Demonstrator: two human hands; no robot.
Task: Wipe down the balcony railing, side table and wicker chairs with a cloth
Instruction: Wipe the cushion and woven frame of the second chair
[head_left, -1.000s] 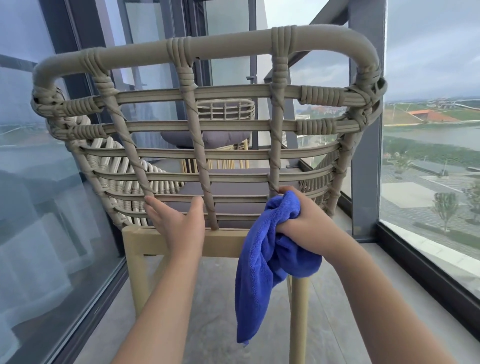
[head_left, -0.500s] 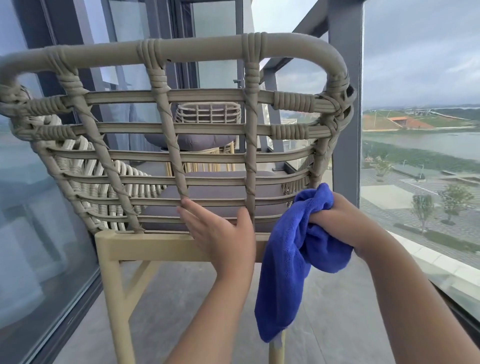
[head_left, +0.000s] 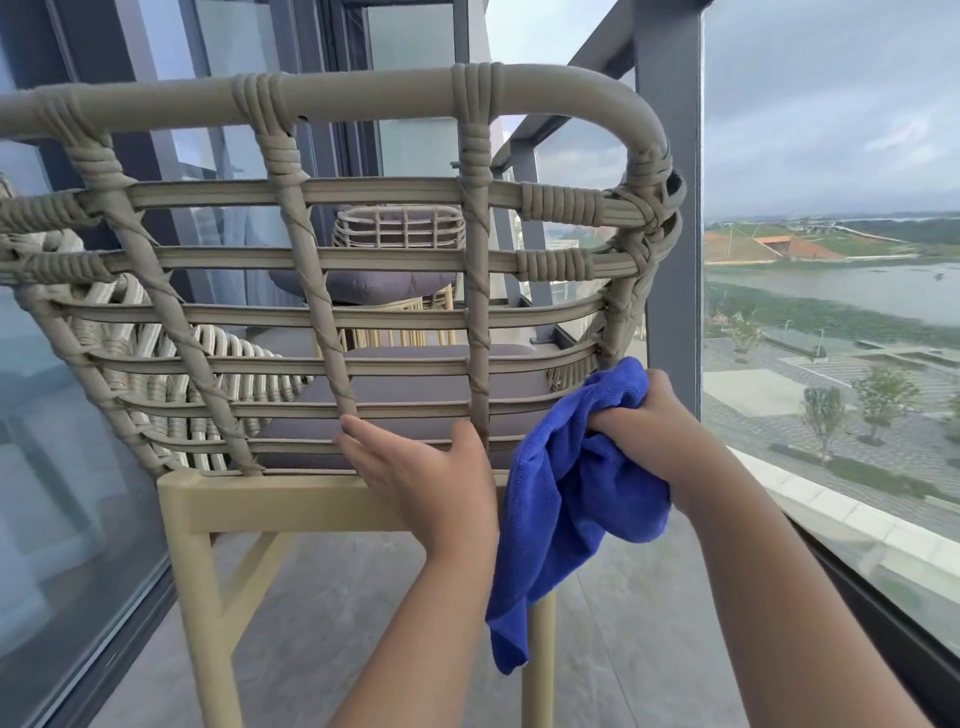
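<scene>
High balcony under a grey sky

Grey tiled floor (head_left: 623, 649), glass panels (head_left: 67, 467) left, dark post (head_left: 672, 208), river (head_left: 831, 291) beyond.

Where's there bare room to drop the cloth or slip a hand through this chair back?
Bare floor lies between the near chair leg and the glass railing. Open slots run between the upper bands. Lower right is crowded: left hand on the bottom band, right hand bunching the blue cloth.

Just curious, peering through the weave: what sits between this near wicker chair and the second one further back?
In the head view, through the near chair, its grey seat cushion shows, then bare balcony floor before the far chair.
</scene>
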